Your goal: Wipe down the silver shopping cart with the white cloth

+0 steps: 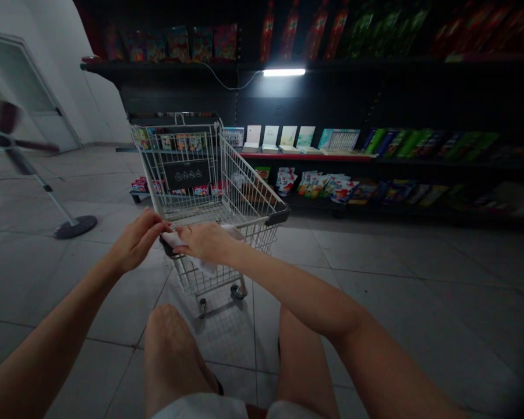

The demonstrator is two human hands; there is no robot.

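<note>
A grey wire shopping cart [227,278] stands in front of me, its near end facing my knees. My right hand [207,241] presses a thin white cloth [207,266] onto the cart's near top rim, with the fingers closed over it. Part of the cloth hangs down against the wire, and another bit shows behind my wrist. My left hand [140,238] is at the rim's left dark corner piece, fingers bent and close together, their tips nearly meeting my right fingers. That hand's grip on the corner is partly hidden.
Behind the cart, dark shelves [314,156] carry bottles, bagged snacks and upright booklets under a lit tube lamp [283,73]. A standing fan [76,226] is on the tiled floor at the left, near a door [30,93].
</note>
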